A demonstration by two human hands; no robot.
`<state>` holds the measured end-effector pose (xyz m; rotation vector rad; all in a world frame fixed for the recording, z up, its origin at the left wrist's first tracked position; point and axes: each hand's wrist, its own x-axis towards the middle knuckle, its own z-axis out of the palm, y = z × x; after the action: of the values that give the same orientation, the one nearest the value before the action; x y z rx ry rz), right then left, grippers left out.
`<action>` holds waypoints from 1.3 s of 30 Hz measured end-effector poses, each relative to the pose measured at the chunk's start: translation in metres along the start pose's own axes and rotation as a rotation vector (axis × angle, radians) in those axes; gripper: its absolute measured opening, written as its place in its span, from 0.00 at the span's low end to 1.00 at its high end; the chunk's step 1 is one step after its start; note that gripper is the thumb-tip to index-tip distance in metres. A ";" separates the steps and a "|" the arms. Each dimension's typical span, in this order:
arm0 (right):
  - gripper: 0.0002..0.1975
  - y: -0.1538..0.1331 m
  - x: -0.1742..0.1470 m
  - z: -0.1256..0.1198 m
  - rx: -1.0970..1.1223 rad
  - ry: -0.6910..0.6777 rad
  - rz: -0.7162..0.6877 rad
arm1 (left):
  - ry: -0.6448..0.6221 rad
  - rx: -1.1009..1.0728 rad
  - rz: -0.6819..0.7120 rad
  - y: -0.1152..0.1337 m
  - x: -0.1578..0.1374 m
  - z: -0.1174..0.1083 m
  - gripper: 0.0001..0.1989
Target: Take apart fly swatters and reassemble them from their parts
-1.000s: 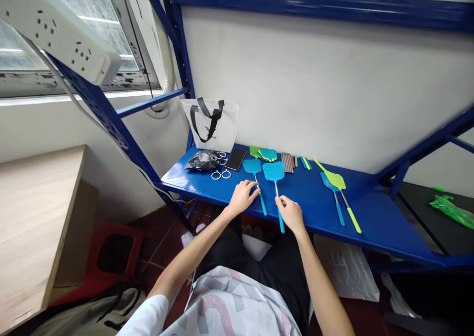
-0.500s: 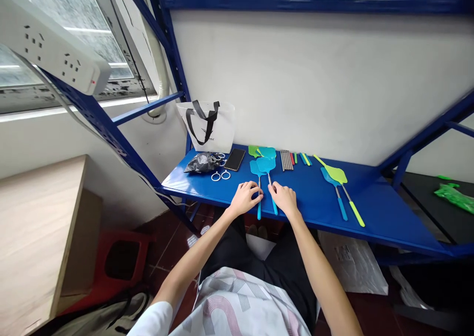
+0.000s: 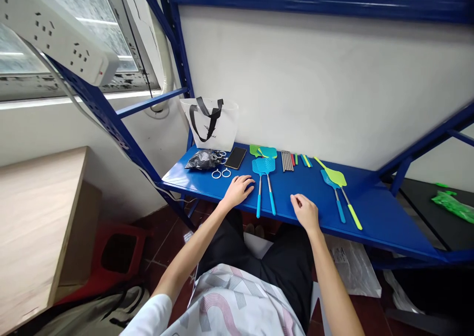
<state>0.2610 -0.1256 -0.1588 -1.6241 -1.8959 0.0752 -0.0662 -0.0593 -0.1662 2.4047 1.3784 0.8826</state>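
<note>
Two blue fly swatters lie side by side on the blue shelf (image 3: 289, 190), heads overlapping. The left swatter (image 3: 258, 205) is nearest to my left hand (image 3: 237, 191), which rests at its left with fingers stretched out, holding nothing. My right hand (image 3: 305, 212) is apart from the right swatter (image 3: 272, 204), to its right, fingers curled in with nothing visible in them. Farther right lie another blue swatter (image 3: 340, 211) and a yellow-green swatter (image 3: 354, 217), whose head partly covers the blue one. Loose swatter heads (image 3: 267, 152), green and blue, lie at the back.
Metal rods (image 3: 287, 161) and short coloured handles (image 3: 305, 161) lie near the wall. At left are a phone (image 3: 236, 157), white rings (image 3: 226, 172), a black plastic bag (image 3: 202, 160) and a white tote bag (image 3: 224, 124). Blue posts frame the shelf.
Both hands have let go of the two middle swatters and moved apart, left hand leftward, right hand rightward. The two swatters' heads now lie closer together, more level.
</note>
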 end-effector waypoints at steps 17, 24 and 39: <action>0.18 0.015 0.000 0.011 -0.279 0.103 -0.036 | -0.026 0.135 -0.023 -0.001 -0.003 0.002 0.19; 0.21 -0.009 0.002 0.012 -0.222 0.014 -0.139 | -0.002 0.152 -0.032 0.001 -0.003 0.005 0.18; 0.19 -0.053 -0.005 0.023 -0.086 -0.167 -0.382 | -0.002 0.139 -0.022 -0.003 -0.003 0.005 0.19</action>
<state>0.2037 -0.1350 -0.1567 -1.3154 -2.3349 -0.0321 -0.0664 -0.0602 -0.1729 2.4843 1.5091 0.8033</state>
